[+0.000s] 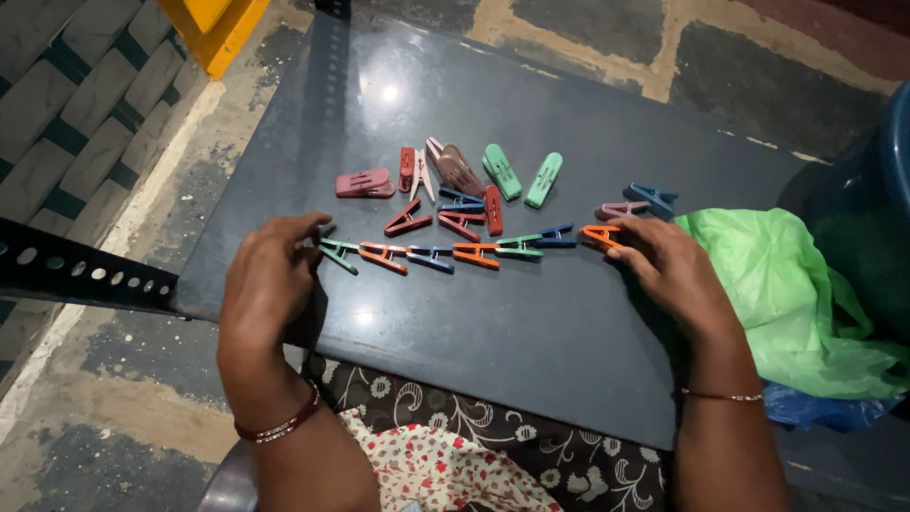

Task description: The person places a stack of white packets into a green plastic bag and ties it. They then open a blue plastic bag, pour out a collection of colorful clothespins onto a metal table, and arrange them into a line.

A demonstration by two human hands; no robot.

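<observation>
Several plastic clothes pegs lie on a dark grey tabletop (493,332). A chain of pegs (455,252) clipped end to end runs across the middle, in green, orange and blue. My left hand (270,280) pinches the green peg (337,251) at the chain's left end. My right hand (668,265) grips an orange peg (600,234) just right of the chain's blue end peg (555,234). Loose pegs (464,180) in maroon, red, green and brown lie scattered behind the chain.
A green plastic bag (787,294) lies at the table's right edge beside a dark blue tub (872,190). A perforated metal bar (76,275) crosses at the left. A yellow object (213,28) stands on the floor at top left. Floral cloth (445,455) covers my lap.
</observation>
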